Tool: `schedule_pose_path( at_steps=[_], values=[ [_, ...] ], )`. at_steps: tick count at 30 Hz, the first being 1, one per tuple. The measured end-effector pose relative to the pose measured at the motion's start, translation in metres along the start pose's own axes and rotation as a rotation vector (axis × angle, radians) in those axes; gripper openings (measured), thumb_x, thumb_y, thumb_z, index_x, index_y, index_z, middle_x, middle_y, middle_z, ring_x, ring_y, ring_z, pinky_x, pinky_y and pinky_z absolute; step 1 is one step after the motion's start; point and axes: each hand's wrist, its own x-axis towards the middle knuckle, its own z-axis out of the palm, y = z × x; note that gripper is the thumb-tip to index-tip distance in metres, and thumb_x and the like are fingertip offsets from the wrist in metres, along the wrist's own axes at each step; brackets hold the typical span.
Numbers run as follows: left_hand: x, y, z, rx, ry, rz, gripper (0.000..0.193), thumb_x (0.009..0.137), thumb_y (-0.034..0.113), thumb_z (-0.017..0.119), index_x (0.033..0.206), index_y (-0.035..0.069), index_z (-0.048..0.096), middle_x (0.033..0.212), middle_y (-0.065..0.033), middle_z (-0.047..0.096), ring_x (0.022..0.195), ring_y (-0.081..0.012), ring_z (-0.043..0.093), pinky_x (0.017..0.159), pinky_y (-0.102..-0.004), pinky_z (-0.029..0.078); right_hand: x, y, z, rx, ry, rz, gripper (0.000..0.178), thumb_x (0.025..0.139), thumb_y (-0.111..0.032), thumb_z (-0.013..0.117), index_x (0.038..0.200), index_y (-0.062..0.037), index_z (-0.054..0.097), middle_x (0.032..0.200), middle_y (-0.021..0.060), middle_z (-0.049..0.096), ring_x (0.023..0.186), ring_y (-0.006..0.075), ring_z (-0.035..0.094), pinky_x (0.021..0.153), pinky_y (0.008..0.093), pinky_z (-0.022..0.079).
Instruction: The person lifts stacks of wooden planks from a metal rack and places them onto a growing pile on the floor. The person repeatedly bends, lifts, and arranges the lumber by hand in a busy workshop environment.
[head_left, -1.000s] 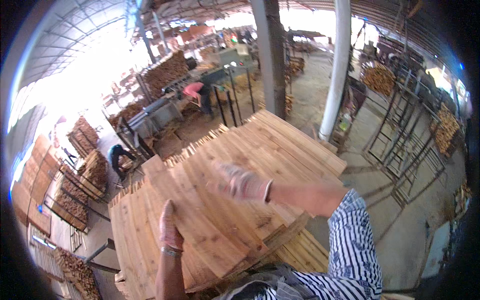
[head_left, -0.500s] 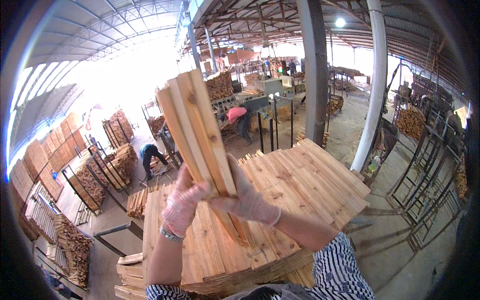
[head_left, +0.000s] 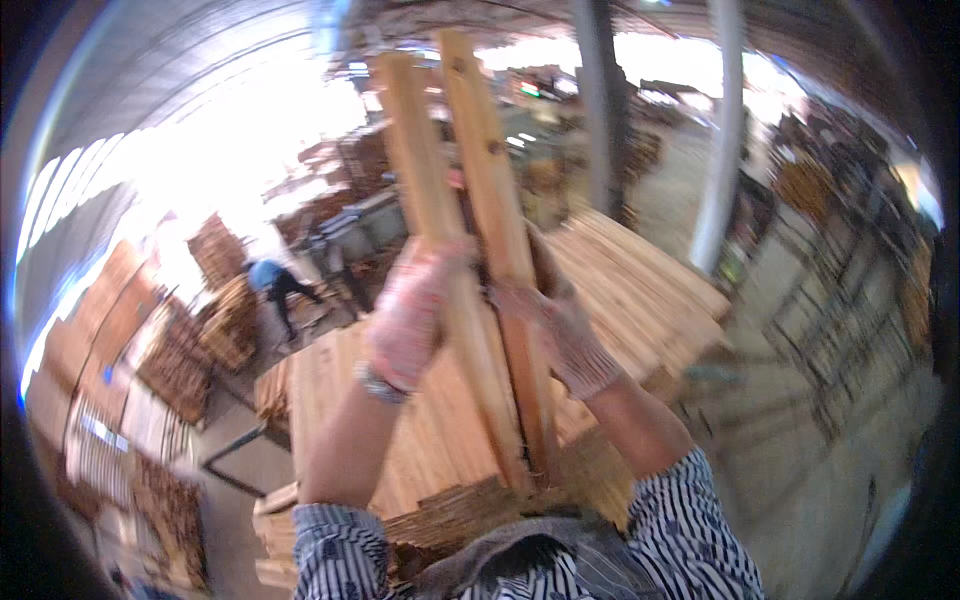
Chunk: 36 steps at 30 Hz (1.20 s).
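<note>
Two groups of long wooden boards stand upright before me, parted by a narrow gap. My left hand (head_left: 415, 315), in a pink and white knitted glove, is closed around the left wooden boards (head_left: 420, 160). Around the right wooden boards (head_left: 488, 150) my right hand (head_left: 560, 325), gloved alike, is closed. Their lower ends come down near the front edge of a broad stack of planks (head_left: 400, 440). How many boards each hand holds is blurred.
A grey post (head_left: 602, 120) and a white pole (head_left: 722, 150) rise beyond the stack. Metal racks (head_left: 830, 310) stand on the right. Bundled timber (head_left: 228, 325) lies at the left, where a person in blue (head_left: 275, 285) bends over.
The boards, held together in one bundle before, are now split into two groups, one per hand. They stand more upright, and my hands have moved up and apart. The view has shifted and blurred.
</note>
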Motion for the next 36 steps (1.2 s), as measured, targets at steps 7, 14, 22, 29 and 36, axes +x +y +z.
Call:
schedule_pose_path(
  at_steps=[7, 14, 22, 29, 36],
  values=[
    [-0.051, 0.014, -0.024, 0.152, 0.374, -0.194, 0.09, 0.081, 0.053, 0.079, 0.142, -0.001, 0.041, 0.118, -0.0207, 0.059, 0.104, -0.0348, 0.064, 0.088, -0.0541, 0.06, -0.061, 0.006, -0.099, 0.041, 0.71, -0.141, 0.088, 0.088, -0.018, 0.077, 0.16, -0.0065, 0.027, 0.131, 0.0079, 0.061, 0.11, 0.0143, 0.062, 0.091, 0.0251, 0.052],
    [-0.097, 0.001, -0.086, 0.056, 0.364, -0.218, 0.072, 0.095, 0.06, 0.056, 0.136, 0.001, 0.051, 0.104, -0.0155, 0.065, 0.095, -0.03, 0.064, 0.088, -0.048, 0.055, -0.186, 0.033, -0.223, -0.31, 1.293, -0.196, 0.093, 0.088, -0.04, 0.075, 0.158, -0.0033, 0.025, 0.124, 0.0148, 0.064, 0.11, 0.0218, 0.062, 0.099, 0.0354, 0.048],
    [-0.154, 0.016, -0.112, 0.008, 0.654, -0.137, 0.071, 0.092, 0.058, 0.062, 0.133, 0.001, 0.05, 0.108, -0.0188, 0.064, 0.097, -0.0311, 0.065, 0.091, -0.049, 0.054, -0.13, 0.131, -0.258, -0.379, 1.406, -0.147, 0.092, 0.089, -0.041, 0.073, 0.155, 0.0057, 0.029, 0.15, 0.0229, 0.047, 0.133, 0.03, 0.051, 0.109, 0.0398, 0.042],
    [-0.191, 0.019, -0.118, 0.22, 0.69, -0.064, 0.072, 0.092, 0.059, 0.058, 0.126, -0.005, 0.054, 0.106, -0.02, 0.067, 0.097, -0.0332, 0.067, 0.091, -0.047, 0.055, -0.11, 0.122, -0.238, -0.416, 1.439, -0.108, 0.095, 0.09, -0.039, 0.074, 0.157, 0.0059, 0.024, 0.15, 0.0237, 0.047, 0.132, 0.0303, 0.051, 0.108, 0.0387, 0.043],
    [-0.205, 0.012, -0.115, -0.091, 0.599, -0.071, 0.079, 0.09, 0.055, 0.064, 0.134, -0.008, 0.047, 0.115, -0.0241, 0.064, 0.106, -0.0353, 0.064, 0.102, -0.0494, 0.049, -0.136, 0.095, -0.223, -0.419, 1.311, -0.043, 0.093, 0.09, -0.043, 0.07, 0.157, 0.0031, 0.026, 0.153, 0.0198, 0.041, 0.135, 0.0293, 0.045, 0.115, 0.0408, 0.035]
  ],
)
